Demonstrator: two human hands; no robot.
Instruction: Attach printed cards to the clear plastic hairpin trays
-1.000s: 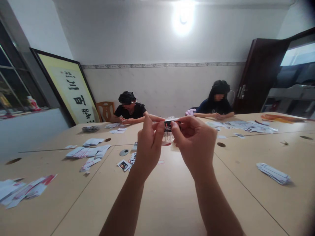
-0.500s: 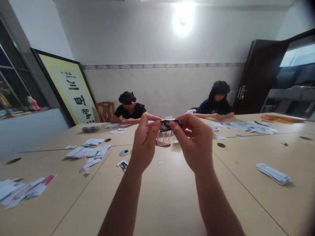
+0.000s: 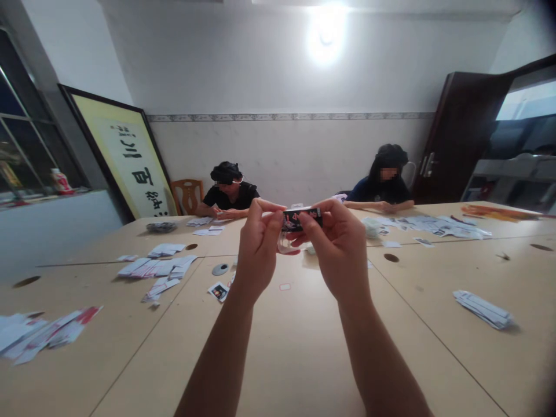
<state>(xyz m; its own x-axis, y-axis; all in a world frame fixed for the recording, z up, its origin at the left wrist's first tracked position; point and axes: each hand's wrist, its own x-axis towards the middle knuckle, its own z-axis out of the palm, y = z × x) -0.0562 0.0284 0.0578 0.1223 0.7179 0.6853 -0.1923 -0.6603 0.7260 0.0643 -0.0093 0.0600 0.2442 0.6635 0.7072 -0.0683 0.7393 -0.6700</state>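
Observation:
Both my hands are raised over the middle of the table, holding a small clear plastic pack [image 3: 285, 243] between them. Across its upper part lies a black label card [image 3: 313, 219] with red and white print. My left hand [image 3: 259, 249] pinches the left end, thumb in front on the card's edge. The thumb of my right hand [image 3: 343, 252] presses on the front of the card, and its other fingers curl behind and below. Those right fingers hide much of the clear part.
Stacks of white paper slips [image 3: 158, 267] lie on the left, and a folded bundle [image 3: 483, 308] on the right. Near my left forearm is a small picture card [image 3: 218, 292]. Across the table [image 3: 286, 347] sit two people [image 3: 232, 194], [image 3: 382, 188] with slips before them.
My right hand has shifted slightly left. More of the black card's face shows, while less of the clear plastic below it is visible, with right fingers now across it.

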